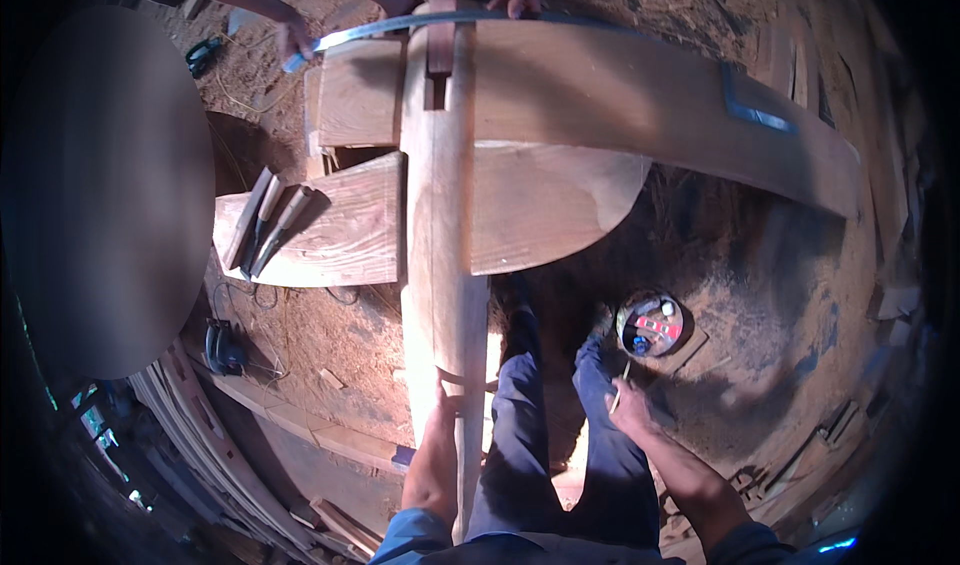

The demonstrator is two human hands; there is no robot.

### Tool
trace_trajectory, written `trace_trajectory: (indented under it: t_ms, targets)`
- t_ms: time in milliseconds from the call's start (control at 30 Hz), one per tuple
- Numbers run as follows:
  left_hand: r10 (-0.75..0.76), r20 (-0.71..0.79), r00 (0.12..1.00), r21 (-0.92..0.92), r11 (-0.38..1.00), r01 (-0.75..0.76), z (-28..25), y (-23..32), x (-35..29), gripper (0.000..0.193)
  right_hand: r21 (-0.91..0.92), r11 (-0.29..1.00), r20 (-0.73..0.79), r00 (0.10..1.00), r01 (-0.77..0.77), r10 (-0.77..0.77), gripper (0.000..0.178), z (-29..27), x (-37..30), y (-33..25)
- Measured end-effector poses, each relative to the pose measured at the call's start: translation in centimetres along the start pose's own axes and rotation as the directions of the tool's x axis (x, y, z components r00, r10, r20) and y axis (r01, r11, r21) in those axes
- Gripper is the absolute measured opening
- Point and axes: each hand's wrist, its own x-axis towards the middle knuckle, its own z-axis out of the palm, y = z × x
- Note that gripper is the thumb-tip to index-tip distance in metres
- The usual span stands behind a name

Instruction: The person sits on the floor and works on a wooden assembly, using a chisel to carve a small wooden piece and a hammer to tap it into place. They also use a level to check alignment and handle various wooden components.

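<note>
A long pale wooden beam point(437, 205) runs away from me, with a rectangular mortise point(436, 92) near its far end. My left hand point(432, 435) lies along the beam's near left side, its fingers stretched forward, some of them hard to see. Over my right knee, my right hand point(630, 411) is closed on a thin yellowish stick that looks like a pencil point(616, 397). Wide boards point(560, 75) flank the beam. Across their far edge lies a long metal straightedge point(385, 28), held by another person's hands point(293, 41).
Two wooden-handled chisels point(283, 227) and a flat wooden piece point(247, 220) rest on the left board. A metal square point(757, 111) lies on the right one. A round tub of small items point(650, 327) and a dark power tool point(224, 347) stand on shaving-covered ground. Planks point(215, 435) lie lower left.
</note>
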Motion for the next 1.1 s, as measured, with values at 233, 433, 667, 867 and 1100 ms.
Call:
trace_trajectory:
  t_ms: [233, 433, 667, 867, 1100]
  targets:
    - [0.819, 0.094, 0.567, 0.705, 0.348, -0.619, 5.4, 13.2, -7.2, 0.108, -0.137, 0.861, -0.747, 0.520, 0.490, -0.415, 0.072, -16.0, 13.7, -15.4]
    - [0.818, 0.394, 0.419, 0.595, 0.120, -0.795, 15.9, 23.2, -9.8, 0.124, -0.208, 0.973, -0.221, 0.964, 0.102, -0.148, 0.035, -21.3, 17.2, -18.6]
    - [0.292, 0.232, 0.928, 0.692, 0.620, -0.368, 23.7, 29.7, -13.1, 0.157, -0.083, 0.996, -0.139, 0.990, -0.045, 0.033, 0.045, -8.6, 8.4, -9.5]
    - [0.217, 0.140, 0.966, 0.751, 0.613, -0.247, 25.1, 30.2, -13.5, 0.167, 0.102, 0.982, -0.085, 0.982, -0.159, 0.168, 0.076, 1.7, -3.2, -4.4]
    - [0.196, 0.077, 0.978, 0.782, 0.596, -0.181, 26.0, 30.2, -13.4, 0.166, 0.159, 0.922, 0.046, 0.936, -0.353, 0.350, 0.083, 5.1, -4.6, -6.8]
